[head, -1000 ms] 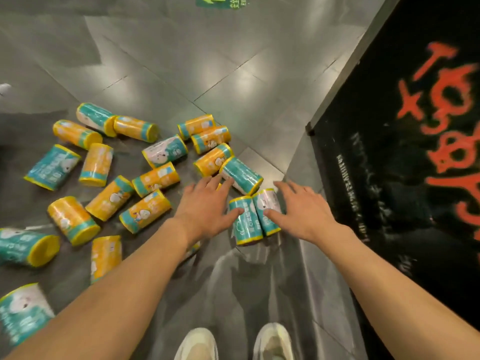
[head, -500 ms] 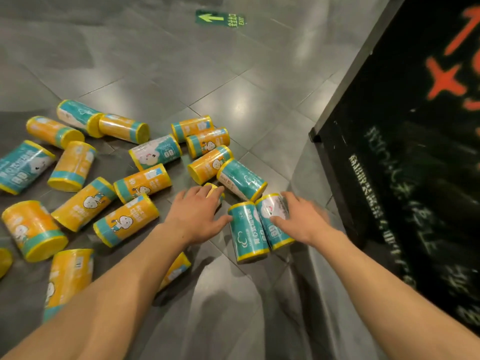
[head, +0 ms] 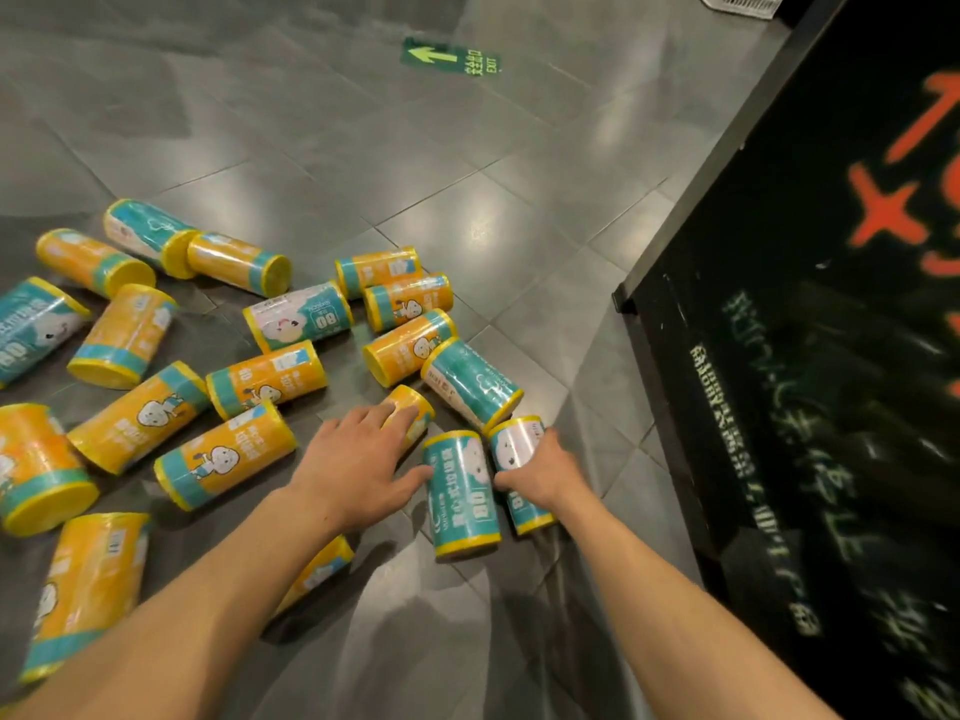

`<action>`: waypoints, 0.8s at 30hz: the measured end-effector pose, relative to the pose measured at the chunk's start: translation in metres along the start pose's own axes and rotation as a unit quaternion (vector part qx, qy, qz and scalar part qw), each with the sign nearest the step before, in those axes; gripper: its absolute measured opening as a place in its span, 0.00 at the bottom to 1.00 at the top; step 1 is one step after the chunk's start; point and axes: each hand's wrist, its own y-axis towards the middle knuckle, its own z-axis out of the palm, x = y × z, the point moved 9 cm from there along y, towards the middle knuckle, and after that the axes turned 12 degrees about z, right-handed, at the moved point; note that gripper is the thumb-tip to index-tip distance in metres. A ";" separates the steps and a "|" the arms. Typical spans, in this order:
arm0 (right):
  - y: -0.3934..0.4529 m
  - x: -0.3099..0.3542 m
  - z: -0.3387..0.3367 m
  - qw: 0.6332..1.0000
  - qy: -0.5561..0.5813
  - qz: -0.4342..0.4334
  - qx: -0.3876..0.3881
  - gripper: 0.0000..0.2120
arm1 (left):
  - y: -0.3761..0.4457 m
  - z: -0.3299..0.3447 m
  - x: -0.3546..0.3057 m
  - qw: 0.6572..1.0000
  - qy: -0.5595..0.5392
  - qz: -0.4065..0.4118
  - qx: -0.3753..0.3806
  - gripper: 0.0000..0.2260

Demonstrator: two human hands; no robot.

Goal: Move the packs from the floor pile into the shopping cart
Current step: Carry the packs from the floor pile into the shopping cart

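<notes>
Here hands [head: 447, 472] bracket glossy cylindrical packs [head: 461, 498] (film-wrapped)

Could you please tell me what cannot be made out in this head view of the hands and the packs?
- Shopping cart: only a white grid corner shows, cut by the top edge; unidentifiable.
- Right hand: its fingertips are hidden behind the teal pack it grips.
- Orange pack: mostly covered by the left forearm.
- Left hand: its palm hides the contact with the small orange pack.
</notes>
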 end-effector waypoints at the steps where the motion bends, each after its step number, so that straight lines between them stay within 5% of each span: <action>1: -0.002 -0.002 0.000 1.000 0.012 0.004 -0.007 0.50 | 0.001 0.003 -0.003 1.000 -0.015 -0.003 0.002 0.36; 6: -0.013 -0.011 -0.028 0.994 0.098 0.005 -0.045 0.42 | 0.013 0.035 -0.022 0.979 -0.189 -0.077 -0.014 0.37; 10: -0.029 -0.019 -0.063 0.983 0.171 -0.014 -0.060 0.42 | 0.012 0.065 -0.021 0.912 -0.323 -0.244 -0.063 0.45; 16: -0.045 -0.031 -0.083 0.964 0.263 -0.018 -0.029 0.38 | 0.012 0.090 -0.036 0.862 -0.359 -0.350 -0.072 0.54; 24: -0.063 -0.009 -0.091 0.959 0.280 -0.035 -0.022 0.39 | 0.031 0.050 -0.033 0.895 -0.357 -0.241 -0.113 0.48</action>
